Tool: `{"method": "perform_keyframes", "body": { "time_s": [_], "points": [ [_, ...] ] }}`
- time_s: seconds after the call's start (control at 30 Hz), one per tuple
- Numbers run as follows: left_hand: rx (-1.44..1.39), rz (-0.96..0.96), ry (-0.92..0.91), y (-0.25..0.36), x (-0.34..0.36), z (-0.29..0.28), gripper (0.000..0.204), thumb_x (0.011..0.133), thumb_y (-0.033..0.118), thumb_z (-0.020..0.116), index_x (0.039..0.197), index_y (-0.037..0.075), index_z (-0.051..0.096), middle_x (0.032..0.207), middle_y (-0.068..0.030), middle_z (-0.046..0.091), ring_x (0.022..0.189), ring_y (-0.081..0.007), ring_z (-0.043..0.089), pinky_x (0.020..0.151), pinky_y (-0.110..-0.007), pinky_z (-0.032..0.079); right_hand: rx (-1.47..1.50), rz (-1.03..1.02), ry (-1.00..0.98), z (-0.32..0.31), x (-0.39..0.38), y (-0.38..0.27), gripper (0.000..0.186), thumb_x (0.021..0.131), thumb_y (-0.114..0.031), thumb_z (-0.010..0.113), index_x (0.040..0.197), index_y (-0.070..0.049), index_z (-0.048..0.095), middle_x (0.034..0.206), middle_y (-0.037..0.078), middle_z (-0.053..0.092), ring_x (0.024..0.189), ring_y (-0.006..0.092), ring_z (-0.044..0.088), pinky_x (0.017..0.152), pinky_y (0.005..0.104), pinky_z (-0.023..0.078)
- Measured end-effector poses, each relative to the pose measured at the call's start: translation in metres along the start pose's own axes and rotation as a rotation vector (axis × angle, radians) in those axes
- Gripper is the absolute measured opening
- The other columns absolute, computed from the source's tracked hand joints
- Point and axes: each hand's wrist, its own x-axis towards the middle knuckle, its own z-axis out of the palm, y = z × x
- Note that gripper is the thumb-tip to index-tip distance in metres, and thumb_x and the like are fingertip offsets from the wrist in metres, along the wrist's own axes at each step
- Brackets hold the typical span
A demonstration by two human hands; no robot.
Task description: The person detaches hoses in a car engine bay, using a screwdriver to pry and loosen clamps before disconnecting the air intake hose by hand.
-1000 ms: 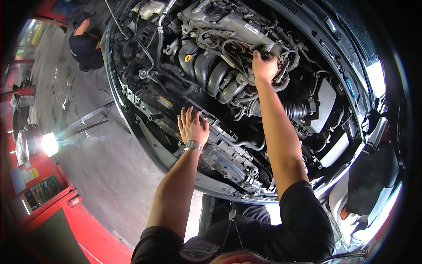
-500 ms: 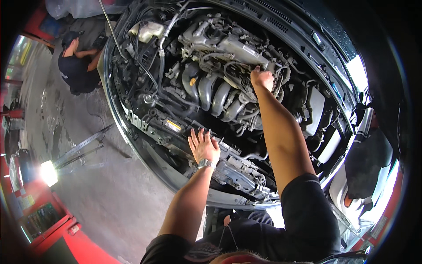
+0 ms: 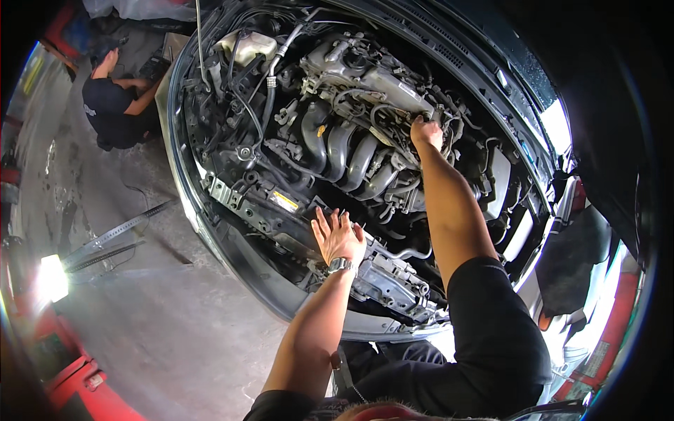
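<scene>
Before me lies an open car engine bay with a grey engine [image 3: 372, 82] and curved black intake runners [image 3: 337, 151]. My left hand [image 3: 339, 238] is spread flat on the front radiator support [image 3: 249, 214], with a watch on its wrist, beside a yellow-and-white label [image 3: 284, 201]. My right hand [image 3: 426, 133] is closed at the right end of the engine among hoses and wires; its fingertips and whatever they hold are hidden. A black box [image 3: 495, 179] sits right of that arm, and a translucent reservoir [image 3: 249, 47] stands at the back left.
A person in a dark cap and T-shirt [image 3: 112, 105] crouches beyond the car's left side. A lit work lamp [image 3: 53, 279] and a long perforated metal rail [image 3: 119, 231] are on the concrete floor. Red equipment [image 3: 84, 386] stands at lower left. A prop rod [image 3: 200, 38] rises at the back left.
The view has shifted, so the engine bay sits lower in frame. My left hand stays on the front support, fingers spread; my right hand stays closed at the same engine area.
</scene>
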Motion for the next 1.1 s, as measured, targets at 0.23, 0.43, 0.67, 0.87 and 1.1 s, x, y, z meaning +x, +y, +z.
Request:
{"method": "perform_keyframes", "body": {
  "time_s": [0.23,0.43,0.67,0.87,1.1],
  "points": [
    [-0.007,0.0,-0.005,0.004,0.002,0.001,0.049,0.096,0.037,0.053,0.138,0.012,0.063,0.153,-0.007,0.052,0.158,-0.0381,0.015,0.128,-0.055,0.006,-0.028,-0.095,0.011,0.005,0.019,0.015,0.067,0.094,-0.053,0.054,0.122,0.006,0.066,0.127,0.029,0.067,0.119,0.0419,0.066,0.104,0.0476,0.052],
    [0.039,-0.012,-0.015,0.005,0.002,-0.002,0.049,0.096,0.038,0.053,0.138,0.014,0.063,0.152,-0.0046,0.053,0.158,-0.0373,0.015,0.128,-0.055,0.006,0.062,-0.072,0.019,-0.005,-0.001,0.012,0.069,0.093,-0.058,0.059,0.118,0.006,0.064,0.12,0.029,0.068,0.114,0.0433,0.067,0.099,0.0504,0.054],
    [0.048,-0.007,-0.005,0.003,0.0,0.001,0.049,0.095,0.036,0.052,0.137,0.014,0.065,0.153,-0.0059,0.053,0.158,-0.0388,0.015,0.127,-0.056,0.006,0.02,-0.065,-0.057,-0.022,-0.03,0.007,0.078,0.081,-0.064,0.074,0.114,0.005,0.062,0.117,0.028,0.068,0.112,0.041,0.068,0.096,0.0492,0.055],
    [0.065,-0.013,-0.05,0.009,0.0,0.0,0.05,0.096,0.038,0.054,0.139,0.014,0.062,0.153,-0.0044,0.052,0.158,-0.0369,0.015,0.128,-0.054,0.006,0.072,-0.144,0.162,0.011,-0.016,0.03,0.037,0.083,-0.032,0.077,0.105,-0.003,0.069,0.108,0.023,0.072,0.105,0.0413,0.069,0.092,0.0496,0.055],
    [0.037,-0.01,-0.044,0.004,0.0,-0.002,0.053,0.096,0.039,0.054,0.141,0.012,0.061,0.154,-0.0052,0.051,0.158,-0.037,0.015,0.128,-0.054,0.005,0.162,-0.056,0.153,0.011,-0.026,0.021,0.035,0.082,-0.032,0.077,0.102,-0.003,0.073,0.106,0.023,0.074,0.103,0.0412,0.071,0.092,0.0479,0.057]
  ]
}}
